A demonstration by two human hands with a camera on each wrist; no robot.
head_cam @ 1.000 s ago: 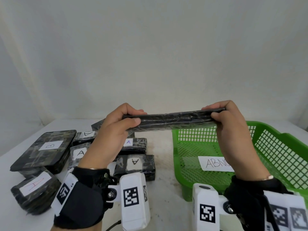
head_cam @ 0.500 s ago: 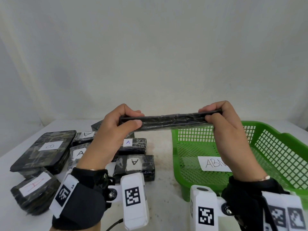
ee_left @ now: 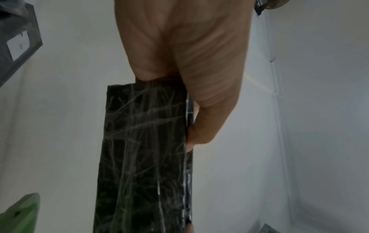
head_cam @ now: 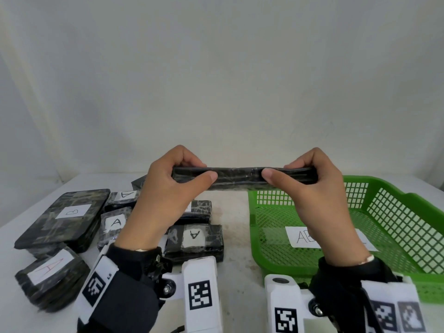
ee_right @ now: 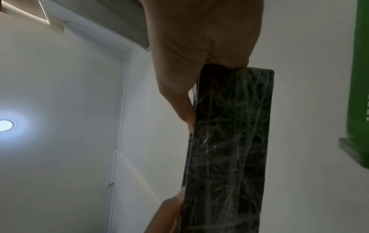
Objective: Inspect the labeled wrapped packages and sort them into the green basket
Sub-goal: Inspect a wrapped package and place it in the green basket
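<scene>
A white bench (head_cam: 237,267) runs up to a plain pale wall. The green basket (head_cam: 396,227), a shallow mesh tray, sits on the bench and serves as the landmark here. A white paper label (head_cam: 302,236) with handwritten letters lies on the basket's floor, partly hidden behind the right wrist.

Well to the left of the basket is a cluster of black wrapped packages. The biggest, a flat package marked B (head_cam: 64,217), lies at the far side of the cluster from the basket. In front of it, near the bench edge, is a package marked A in red (head_cam: 50,277). Closer to the basket is a package marked A in black (head_cam: 195,239), with several more A packages behind it.

Held in the air above the basket's left rim is a long, flat black wrapped package (head_cam: 240,179), seen edge-on and level from the head view. No label on it can be seen. The left hand (head_cam: 165,195) grips its end away from the basket, thumb on the near edge and fingers (head_cam: 189,162) curled over the top. The right hand (head_cam: 319,195) grips the end over the basket in the same way. The wrist views show crinkled clear film over the package's dark broad face (ee_left: 143,157).
</scene>
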